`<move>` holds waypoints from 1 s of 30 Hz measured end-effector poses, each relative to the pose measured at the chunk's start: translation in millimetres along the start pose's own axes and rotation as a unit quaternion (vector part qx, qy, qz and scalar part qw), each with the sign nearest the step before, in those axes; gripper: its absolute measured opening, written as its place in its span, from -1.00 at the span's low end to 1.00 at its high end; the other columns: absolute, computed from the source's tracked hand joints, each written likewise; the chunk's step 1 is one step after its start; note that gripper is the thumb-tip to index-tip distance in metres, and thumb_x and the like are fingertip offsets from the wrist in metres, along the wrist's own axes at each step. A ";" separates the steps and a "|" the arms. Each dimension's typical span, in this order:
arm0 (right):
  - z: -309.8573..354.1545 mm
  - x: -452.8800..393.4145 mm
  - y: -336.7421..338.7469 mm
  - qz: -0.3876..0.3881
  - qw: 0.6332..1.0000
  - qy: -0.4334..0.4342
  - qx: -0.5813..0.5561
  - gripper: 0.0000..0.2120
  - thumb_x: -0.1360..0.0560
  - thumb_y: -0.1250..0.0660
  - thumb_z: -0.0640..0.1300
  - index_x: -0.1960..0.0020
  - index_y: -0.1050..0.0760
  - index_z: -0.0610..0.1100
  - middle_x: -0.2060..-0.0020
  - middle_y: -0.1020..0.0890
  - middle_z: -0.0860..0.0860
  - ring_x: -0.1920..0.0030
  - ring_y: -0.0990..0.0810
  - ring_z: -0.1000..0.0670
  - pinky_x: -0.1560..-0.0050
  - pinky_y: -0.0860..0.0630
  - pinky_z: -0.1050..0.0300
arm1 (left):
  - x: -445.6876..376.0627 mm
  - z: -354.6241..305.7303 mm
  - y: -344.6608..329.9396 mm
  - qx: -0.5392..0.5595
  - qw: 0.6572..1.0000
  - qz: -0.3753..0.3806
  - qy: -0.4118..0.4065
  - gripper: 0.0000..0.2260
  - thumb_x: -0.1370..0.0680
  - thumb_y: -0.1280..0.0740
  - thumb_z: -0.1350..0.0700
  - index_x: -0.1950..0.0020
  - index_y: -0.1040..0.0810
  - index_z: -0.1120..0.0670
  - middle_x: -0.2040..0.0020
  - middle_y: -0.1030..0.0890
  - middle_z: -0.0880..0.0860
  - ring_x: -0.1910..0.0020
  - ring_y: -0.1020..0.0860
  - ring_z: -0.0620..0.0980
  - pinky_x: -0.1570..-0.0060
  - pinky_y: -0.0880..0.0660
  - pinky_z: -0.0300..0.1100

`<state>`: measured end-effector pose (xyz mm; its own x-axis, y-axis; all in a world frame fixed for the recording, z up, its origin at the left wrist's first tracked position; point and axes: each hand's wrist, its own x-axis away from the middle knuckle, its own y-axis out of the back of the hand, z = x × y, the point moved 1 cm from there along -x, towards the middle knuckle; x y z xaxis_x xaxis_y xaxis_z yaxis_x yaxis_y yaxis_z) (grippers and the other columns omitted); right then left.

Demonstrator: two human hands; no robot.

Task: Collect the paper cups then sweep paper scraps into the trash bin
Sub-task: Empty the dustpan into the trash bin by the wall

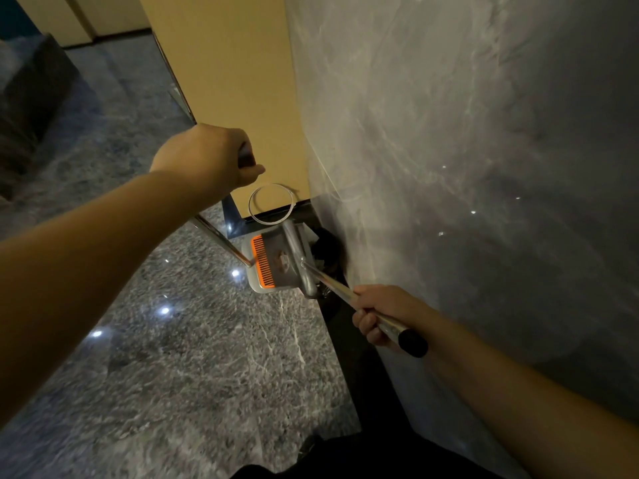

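Note:
My right hand (380, 312) grips a shiny metal handle (332, 285) with a black end cap. This handle runs down to a grey dustpan (273, 267) with an orange comb edge, low in the corner by the wall. My left hand (204, 157) grips the black top of a second metal pole (221, 242), which slants down to the dustpan's left side. A white cord loop (271, 203) hangs below my left hand. A dark bristly mass (326, 248) shows behind the dustpan. No paper cups, scraps or trash bin are in view.
A grey marble wall (466, 167) fills the right side, and a yellow panel (235, 81) meets it at the corner. The polished dark stone floor (190, 357) spreads to the left. A dark sofa-like shape (31, 108) stands at the far left.

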<state>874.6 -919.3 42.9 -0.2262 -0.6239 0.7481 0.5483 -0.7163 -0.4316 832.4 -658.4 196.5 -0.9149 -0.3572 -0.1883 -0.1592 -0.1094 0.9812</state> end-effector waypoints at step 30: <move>18.1 -34.1 10.4 -0.004 0.999 0.030 -0.013 -0.86 -0.62 -0.13 -0.24 0.07 -0.27 -0.04 0.41 -0.36 -0.01 0.59 -0.36 0.17 0.65 -0.32 0.34 | 25.0 20.1 -3.9 0.011 0.999 0.018 -0.036 -0.73 -0.49 -0.38 -0.15 -0.02 -0.57 0.02 0.36 -0.41 -0.12 0.39 -0.41 -0.16 0.38 -0.46 -0.23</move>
<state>902.6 -899.9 22.0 -0.2792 -0.6347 0.7206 0.5248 -0.7293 -0.4390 802.7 -648.2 188.8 -0.9443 -0.2931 -0.1499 -0.1330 -0.0767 0.9881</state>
